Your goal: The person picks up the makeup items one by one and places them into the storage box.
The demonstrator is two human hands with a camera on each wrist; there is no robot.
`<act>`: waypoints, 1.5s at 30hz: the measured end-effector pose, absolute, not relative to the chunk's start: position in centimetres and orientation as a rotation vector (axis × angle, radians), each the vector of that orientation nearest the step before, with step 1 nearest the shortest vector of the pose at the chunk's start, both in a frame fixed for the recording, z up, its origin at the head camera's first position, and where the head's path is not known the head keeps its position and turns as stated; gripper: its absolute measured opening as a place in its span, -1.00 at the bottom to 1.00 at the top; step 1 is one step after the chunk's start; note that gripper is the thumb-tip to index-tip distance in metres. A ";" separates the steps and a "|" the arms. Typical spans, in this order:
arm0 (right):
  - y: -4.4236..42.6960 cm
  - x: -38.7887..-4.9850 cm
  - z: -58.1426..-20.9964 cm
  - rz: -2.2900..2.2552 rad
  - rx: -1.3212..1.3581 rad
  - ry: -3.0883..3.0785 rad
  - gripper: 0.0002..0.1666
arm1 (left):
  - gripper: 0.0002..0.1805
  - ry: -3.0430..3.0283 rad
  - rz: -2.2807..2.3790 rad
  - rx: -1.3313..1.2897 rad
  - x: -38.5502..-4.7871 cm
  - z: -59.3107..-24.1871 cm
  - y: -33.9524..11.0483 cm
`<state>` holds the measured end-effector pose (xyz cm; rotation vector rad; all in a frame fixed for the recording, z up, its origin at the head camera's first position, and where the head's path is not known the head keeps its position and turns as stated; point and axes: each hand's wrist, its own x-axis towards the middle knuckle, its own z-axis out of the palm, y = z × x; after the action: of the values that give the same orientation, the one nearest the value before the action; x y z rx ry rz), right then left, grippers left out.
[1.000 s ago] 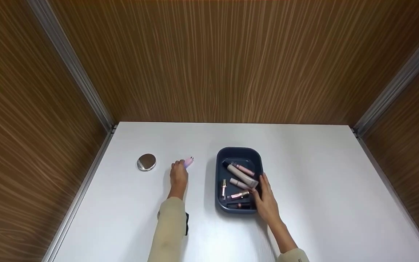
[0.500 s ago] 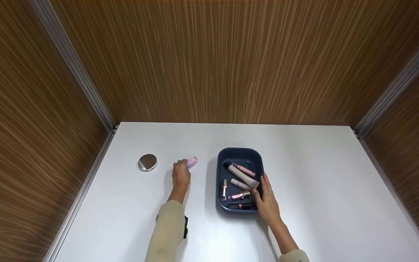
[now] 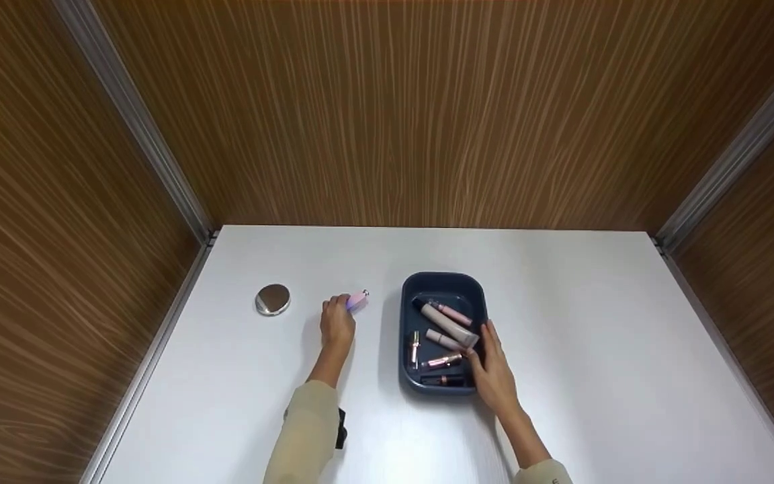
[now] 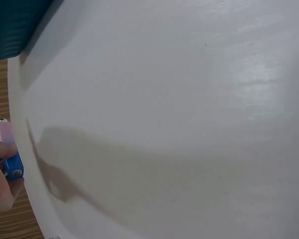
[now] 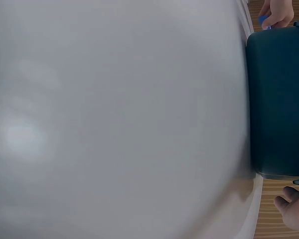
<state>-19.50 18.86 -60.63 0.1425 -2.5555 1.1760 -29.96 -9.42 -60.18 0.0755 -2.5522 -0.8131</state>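
Note:
My left hand (image 3: 338,327) pinches a short wand (image 3: 357,300), pink fading to violet-blue, with a small shiny metal tip. In the left wrist view its pink end points away from the fingers, and its blue end (image 4: 13,167) shows below the thumb. To the right, a dark blue bin (image 3: 408,329) stands on the table. My right hand (image 3: 494,376) grips its right wall, thumb over the rim and fingers along the outside. Inside lie a pale tube (image 3: 447,324) with a black cap, a pink tube (image 3: 454,314), a light pink stick (image 3: 442,339) and several lip-gloss-like tubes.
A round silver compact (image 3: 272,300) lies on the white table (image 3: 595,349) left of my left hand. Wood-grain panels (image 3: 387,114) enclose the table at the back and both sides.
My left hand has shifted slightly right with the wand, whose visible end now lies nearer the bin. The right hand, bin and compact stay essentially where they were.

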 end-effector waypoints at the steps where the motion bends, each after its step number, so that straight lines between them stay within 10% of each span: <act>1: 18.8 -19.5 -60.6 1.174 0.146 -2.549 -0.36 | -0.74 -2.545 -0.815 0.072 -29.9 -60.2 -9.4; 45: 19.0 -19.6 -60.3 1.174 0.155 -2.586 -0.35 | -0.77 -2.463 -0.919 0.036 -26.7 -59.6 -8.4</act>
<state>-19.59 18.96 -60.35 0.1553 -2.5865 1.1736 -26.74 -8.44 -59.60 0.0355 -2.4629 -0.9194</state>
